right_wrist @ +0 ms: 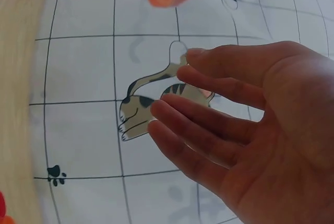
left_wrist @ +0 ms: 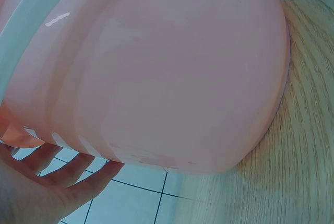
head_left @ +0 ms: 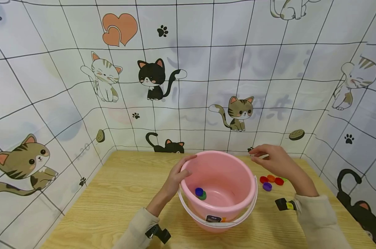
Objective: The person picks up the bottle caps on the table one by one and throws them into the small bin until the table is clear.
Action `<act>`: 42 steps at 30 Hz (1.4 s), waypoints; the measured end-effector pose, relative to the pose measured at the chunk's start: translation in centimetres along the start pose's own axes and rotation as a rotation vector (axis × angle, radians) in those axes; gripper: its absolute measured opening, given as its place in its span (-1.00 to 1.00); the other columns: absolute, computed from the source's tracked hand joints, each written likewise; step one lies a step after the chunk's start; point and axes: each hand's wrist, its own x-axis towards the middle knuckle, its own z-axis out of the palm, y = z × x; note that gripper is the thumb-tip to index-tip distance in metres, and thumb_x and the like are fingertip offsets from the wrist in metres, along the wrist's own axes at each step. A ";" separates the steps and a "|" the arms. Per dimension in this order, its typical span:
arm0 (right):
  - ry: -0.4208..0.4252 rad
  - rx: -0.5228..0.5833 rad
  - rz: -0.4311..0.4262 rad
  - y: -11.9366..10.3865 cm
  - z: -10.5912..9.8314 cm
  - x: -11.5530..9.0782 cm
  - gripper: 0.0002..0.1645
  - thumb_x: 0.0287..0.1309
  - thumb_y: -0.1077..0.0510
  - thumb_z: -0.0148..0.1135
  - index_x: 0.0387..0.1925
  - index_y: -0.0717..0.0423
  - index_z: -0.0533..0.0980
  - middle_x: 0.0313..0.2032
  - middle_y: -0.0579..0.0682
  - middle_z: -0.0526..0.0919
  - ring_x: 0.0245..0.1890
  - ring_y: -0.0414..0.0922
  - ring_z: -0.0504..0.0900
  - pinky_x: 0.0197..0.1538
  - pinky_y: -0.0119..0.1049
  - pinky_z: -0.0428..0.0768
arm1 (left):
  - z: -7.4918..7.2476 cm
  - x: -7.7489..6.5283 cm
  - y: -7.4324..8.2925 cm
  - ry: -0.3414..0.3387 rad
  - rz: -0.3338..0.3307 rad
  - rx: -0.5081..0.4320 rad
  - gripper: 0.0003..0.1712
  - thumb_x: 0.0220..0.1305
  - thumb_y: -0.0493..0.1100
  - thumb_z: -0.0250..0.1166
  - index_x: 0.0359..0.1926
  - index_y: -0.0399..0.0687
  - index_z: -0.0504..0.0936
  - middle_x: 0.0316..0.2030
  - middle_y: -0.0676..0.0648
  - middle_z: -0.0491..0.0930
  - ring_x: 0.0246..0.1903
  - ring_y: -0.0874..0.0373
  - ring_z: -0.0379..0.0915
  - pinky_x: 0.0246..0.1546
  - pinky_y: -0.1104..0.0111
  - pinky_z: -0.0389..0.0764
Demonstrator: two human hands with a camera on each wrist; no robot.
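A pink bucket [head_left: 217, 178] with a white handle [head_left: 217, 224] stands on the wooden table. My left hand [head_left: 176, 174] grips its left rim, thumb over the edge; in the left wrist view the fingers [left_wrist: 86, 182] lie along the outside wall. On the bucket's floor are a blue bottle cap [head_left: 199, 192] and a green one [head_left: 202, 196], partly overlapping. To the right of the bucket my right hand [head_left: 276, 160] hangs in the air, fingers loosely bent and nothing between them, as the right wrist view also shows. Below it lie several caps, including a purple one [head_left: 267, 186].
Beside the purple cap lie two red caps [head_left: 279, 181], an orange cap [head_left: 271, 178] and a green cap [head_left: 284, 179], the last partly behind my right wrist. A cat-print sheet [head_left: 194, 114] surrounds the table [head_left: 128, 186] at the back and sides. The bucket's handle hangs down in front.
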 end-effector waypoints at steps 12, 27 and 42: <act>0.052 0.032 0.061 4.0 3.0 -1.8 -0.67 0.36 0.13 0.31 0.04 0.25 0.66 0.03 0.28 0.72 -0.01 0.23 0.73 -0.07 0.05 0.76 | -0.1 -0.1 0.0 0.002 0.000 -0.016 -0.30 0.29 -0.16 0.05 0.49 0.03 0.38 0.41 -0.24 0.39 0.25 -0.27 0.44 0.20 -0.20 0.54; 0.115 0.011 0.124 7.3 6.5 -3.7 -0.66 0.25 0.25 0.36 0.03 0.31 0.64 0.07 0.40 0.62 0.00 0.35 0.69 -0.10 0.08 0.75 | 0.0 -0.1 0.1 0.002 -0.013 -0.014 -0.30 0.31 -0.15 0.05 0.50 0.04 0.36 0.44 -0.23 0.37 0.25 -0.28 0.43 0.19 -0.19 0.56; 0.090 0.007 0.192 9.2 8.0 -4.3 -0.60 0.24 0.19 0.38 0.05 0.35 0.62 0.02 0.42 0.63 -0.03 0.34 0.70 -0.07 0.19 0.70 | 0.0 -0.2 0.1 -0.003 -0.018 -0.003 -0.31 0.32 -0.14 0.03 0.50 0.06 0.36 0.44 -0.22 0.36 0.27 -0.29 0.43 0.19 -0.20 0.56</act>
